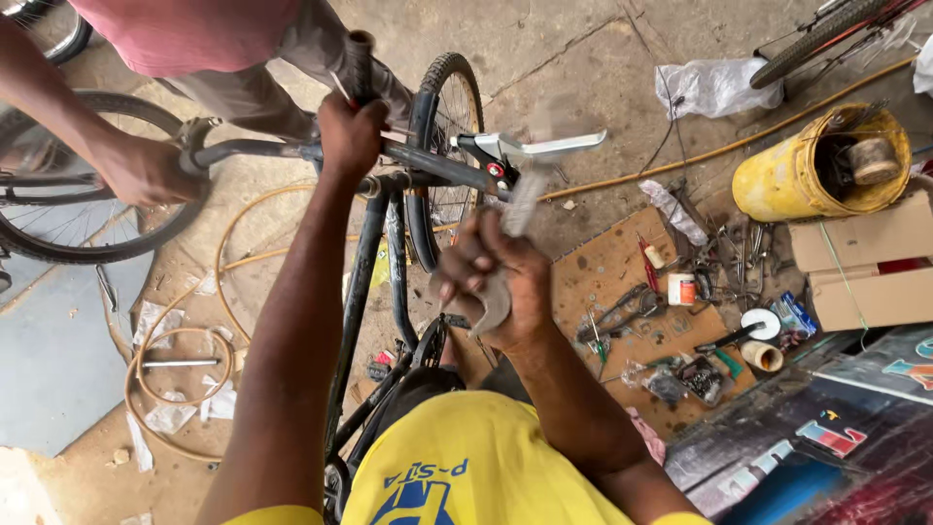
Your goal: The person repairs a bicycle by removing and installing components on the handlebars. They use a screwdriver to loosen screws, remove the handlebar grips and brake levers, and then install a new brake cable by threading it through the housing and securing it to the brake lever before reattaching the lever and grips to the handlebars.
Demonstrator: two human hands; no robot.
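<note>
We clamped our left hand (350, 131) around the handlebar (292, 151) beside the upright grip, holding the bicycle (374, 282) firm. Our right hand (496, 282) was closed on a grey metal tool (515, 219), blurred in motion, just below the brake lever (544, 148). For this step, we judged it best to brace the bar firmly and deliver short, controlled strokes clear of the lever. The lever looked silver with a black clamp and red fitting, mounted on the dark bar. Another person's hand (146, 173) gripped the bar's far end.
</note>
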